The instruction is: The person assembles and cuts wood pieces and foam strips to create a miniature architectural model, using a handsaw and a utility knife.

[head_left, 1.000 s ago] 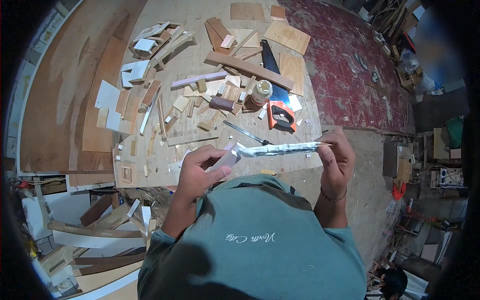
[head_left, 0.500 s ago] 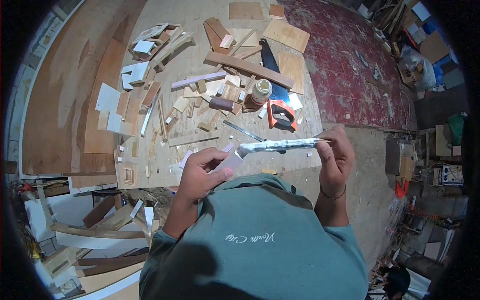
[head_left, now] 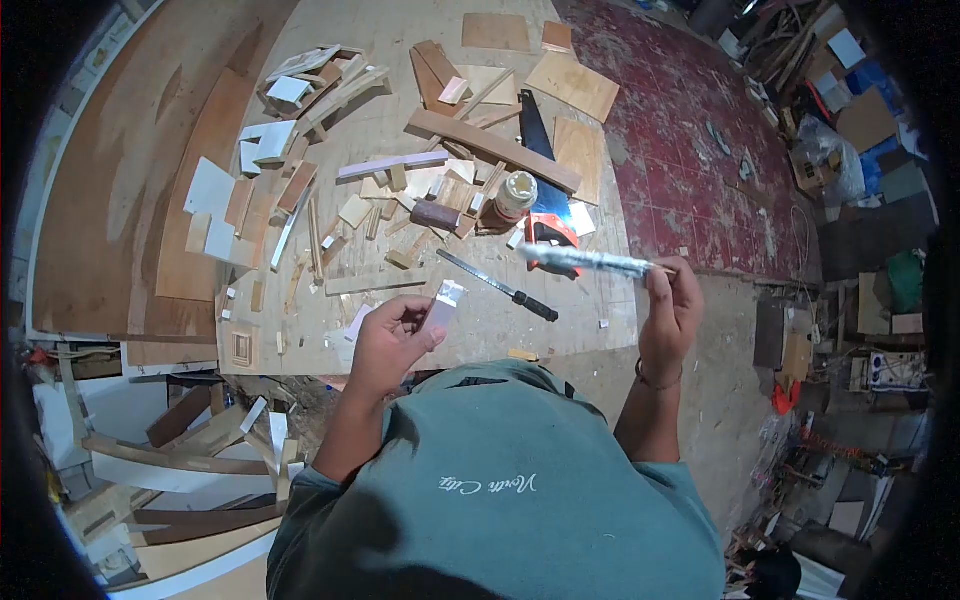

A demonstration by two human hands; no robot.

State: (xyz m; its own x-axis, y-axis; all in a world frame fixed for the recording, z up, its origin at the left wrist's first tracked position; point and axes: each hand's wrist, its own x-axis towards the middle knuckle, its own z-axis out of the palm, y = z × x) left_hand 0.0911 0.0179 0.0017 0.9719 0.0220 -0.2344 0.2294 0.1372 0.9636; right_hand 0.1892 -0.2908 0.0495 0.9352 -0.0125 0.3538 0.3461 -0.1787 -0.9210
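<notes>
My left hand [head_left: 390, 345] pinches a small pale wood block [head_left: 438, 312] between thumb and fingers; its upper end has a wet, whitish smear. In my right hand [head_left: 672, 305], the fingertips close on one end of a stick coated with white glue [head_left: 595, 262], which points left over the table and is slightly blurred. A gap separates the stick from the block. Below the stick lies a narrow saw blade with a black handle [head_left: 535, 306]. Beyond it stands an open glass jar [head_left: 517, 195], beside a handsaw [head_left: 552, 232] with an orange handle, partly behind the stick.
Wood offcuts [head_left: 395, 190] cover the middle of the plywood table [head_left: 480, 340], with a long brown board [head_left: 495, 150] across them. White-faced pieces [head_left: 215, 205] and a wooden assembly [head_left: 325, 85] lie to the left. Scrap wood [head_left: 190, 450] is piled below the table's left edge.
My right hand has drawn the glue-coated stick away from the block, its tip now farther right and higher. My left hand still holds the block, tilted more upright.
</notes>
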